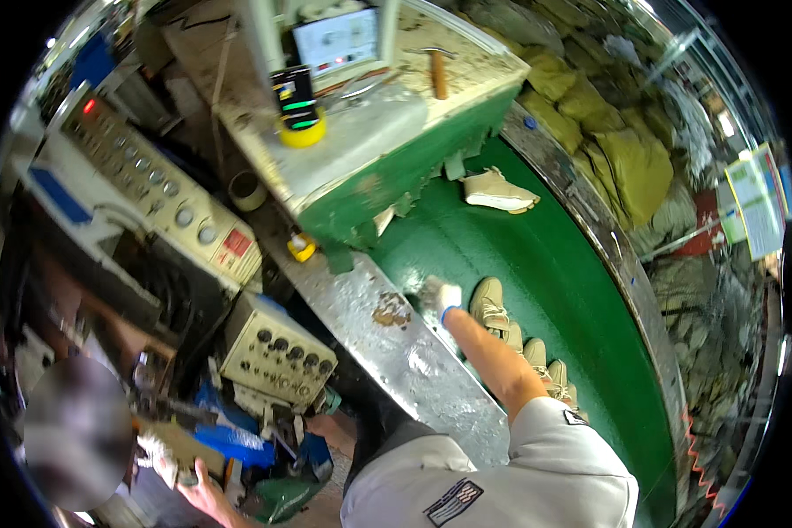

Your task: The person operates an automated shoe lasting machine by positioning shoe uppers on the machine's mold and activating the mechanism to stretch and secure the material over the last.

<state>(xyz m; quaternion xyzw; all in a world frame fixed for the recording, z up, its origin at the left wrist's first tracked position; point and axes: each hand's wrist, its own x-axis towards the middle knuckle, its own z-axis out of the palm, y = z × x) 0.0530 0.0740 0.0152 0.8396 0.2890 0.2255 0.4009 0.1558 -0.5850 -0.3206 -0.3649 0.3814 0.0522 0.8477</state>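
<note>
My right hand (438, 297), in a white glove with a blue cuff, reaches over the edge of a silver-coated ledge (414, 361). Motion smears its fingers, so their grip does not show. Just right of it, several tan lace-up shoes (488, 304) stand in a row on a green surface (559, 299). Another tan shoe (499, 191) with a pale sole lies farther off. At the lower left my bare left hand (207, 497) curls around something small and dark. Close by are another person's white-gloved hand (157, 453) and a tan-brown piece (183, 444).
A worn bench (378, 158) carries a hammer (438, 75), a screen (336, 41) and a yellow-based dark container (299, 110). Control panels (277, 356) with knobs stand left. A raised rim (625, 273) borders the green surface; olive sacks (629, 167) pile beyond it.
</note>
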